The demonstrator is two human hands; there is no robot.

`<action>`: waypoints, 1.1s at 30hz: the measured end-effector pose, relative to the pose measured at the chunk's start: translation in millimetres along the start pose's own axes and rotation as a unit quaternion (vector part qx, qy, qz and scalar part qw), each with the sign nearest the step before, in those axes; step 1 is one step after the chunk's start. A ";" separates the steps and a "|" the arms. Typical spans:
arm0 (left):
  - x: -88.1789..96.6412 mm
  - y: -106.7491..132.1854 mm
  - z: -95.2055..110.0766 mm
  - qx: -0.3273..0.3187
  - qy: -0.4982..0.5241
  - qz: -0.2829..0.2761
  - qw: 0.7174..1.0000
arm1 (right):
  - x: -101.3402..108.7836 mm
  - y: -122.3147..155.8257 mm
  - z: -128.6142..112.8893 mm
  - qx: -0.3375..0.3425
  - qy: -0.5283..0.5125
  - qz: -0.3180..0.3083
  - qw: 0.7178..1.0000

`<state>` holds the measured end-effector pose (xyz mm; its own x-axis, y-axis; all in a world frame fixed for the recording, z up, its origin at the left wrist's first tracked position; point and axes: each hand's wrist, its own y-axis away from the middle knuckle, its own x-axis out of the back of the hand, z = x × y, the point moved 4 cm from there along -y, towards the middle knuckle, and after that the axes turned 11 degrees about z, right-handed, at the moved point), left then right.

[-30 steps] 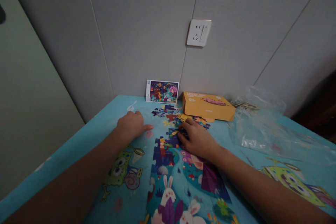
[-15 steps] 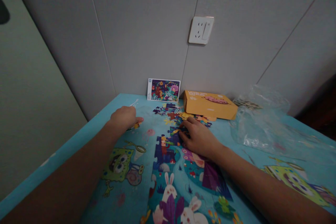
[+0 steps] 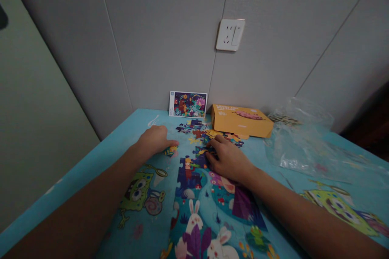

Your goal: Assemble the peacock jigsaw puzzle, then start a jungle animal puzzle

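Between thumb and fingers, my left hand [image 3: 156, 139] pinches a small jigsaw puzzle piece [image 3: 170, 151] with yellow and dark green on it, just left of the upper end of the joined puzzle [image 3: 209, 198]. That puzzle shows white rabbits, a frog and a teal path. My right hand [image 3: 226, 156] rests on its upper right part, fingers curled at the top edge; what lies under the fingertips is hidden. Past the hands, several loose puzzle pieces [image 3: 194, 126] lie in a patch, some beside the right hand's knuckles.
A picture card [image 3: 188, 104] leans on the wall behind the loose pieces. Right of it stands a yellow puzzle box [image 3: 241, 121]. Clear plastic bags [image 3: 304, 145] spread over the right side of the blue cartoon tablecloth [image 3: 133, 234]. A socket [image 3: 230, 35] is on the wall.
My left hand has moved right with the puzzle piece, closer to the joined puzzle, and the piece shows more. My right hand stays about where it was.
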<state>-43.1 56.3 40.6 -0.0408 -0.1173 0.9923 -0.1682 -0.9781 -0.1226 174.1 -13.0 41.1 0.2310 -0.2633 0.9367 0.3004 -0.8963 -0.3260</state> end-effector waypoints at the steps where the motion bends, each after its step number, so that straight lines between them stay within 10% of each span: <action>1: -0.5 0.3 1.8 0.002 0.000 0.004 1.000 | 0.0 0.1 0.2 -0.001 0.000 0.001 1.000; 19: 4.4 14.2 28.0 -0.029 -0.002 0.007 1.000 | -0.7 1.0 0.2 0.003 -0.006 0.017 1.000; 33: -4.0 6.0 10.1 0.054 -0.036 0.090 0.994 | 2.6 -12.3 38.2 -0.103 0.080 0.138 0.982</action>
<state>-34.0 49.2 36.1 0.0113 -0.2996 0.9540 -0.0575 -0.9527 -0.2985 206.4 11.0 42.7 0.1247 -0.5445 0.8294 0.0490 -0.8316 -0.5533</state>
